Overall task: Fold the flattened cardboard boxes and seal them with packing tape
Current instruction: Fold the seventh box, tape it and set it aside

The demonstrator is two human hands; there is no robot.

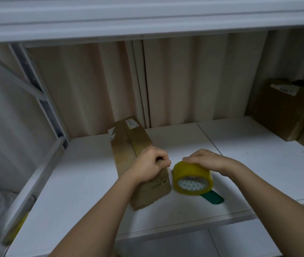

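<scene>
Both hands work near the white shelf's (91,191) front edge: the left hand (148,166) curls over the long, narrow brown cardboard box's (132,145) near end, pinching at its top seam, while the right hand (205,160) grips the yellowish roll of packing tape (192,179) on its green-handled dispenser (213,198) just beside. Light, stiff board probably dents easily, so holding its edges seems wise. Other brown cartons (284,110) stand well apart at the shelf's back right corner, obstructing nothing.

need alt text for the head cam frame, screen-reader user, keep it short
A person's left hand grips the near end of a long, narrow cardboard box lying on a white shelf, while the right hand holds a yellow roll of packing tape on a green-handled dispenser beside it. More cardboard boxes stand at the shelf's far right.
</scene>
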